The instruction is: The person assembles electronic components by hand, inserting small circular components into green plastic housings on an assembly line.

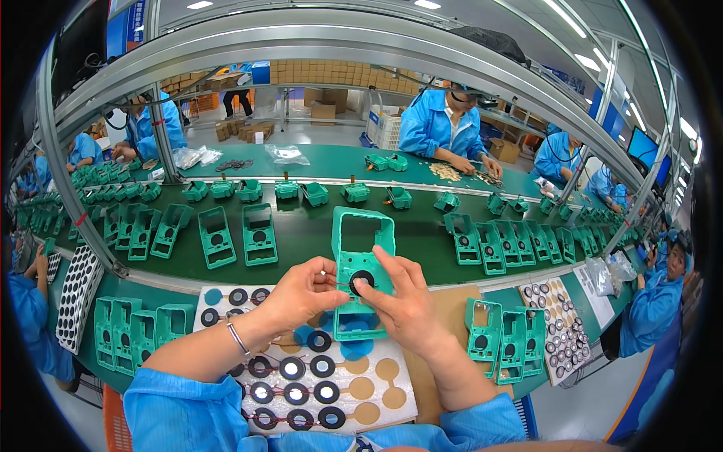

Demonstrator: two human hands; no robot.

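A teal-green plastic housing [351, 262] is held upright above the foam tray, in the middle of the view. My right hand [410, 305] grips its right side, with the thumb pressed on a small round black speaker [361, 277] seated in the housing. At the housing's left edge, my left hand [301, 292] pinches thin dark-red wires that run toward the speaker; its fingertips partly hide them. Below both hands lies the white foam tray [403, 407], bearing rows of black speakers [327, 392] with red wires, tan discs [361, 388] and blue discs [357, 349].
Beyond my hands runs a green conveyor belt [301, 282] with many green housings [260, 233]. More housings stand at left [143, 335] and right [513, 346]. A second speaker tray [557, 320] is at right. A metal frame [361, 38] arches overhead. Co-workers in blue sit across and alongside.
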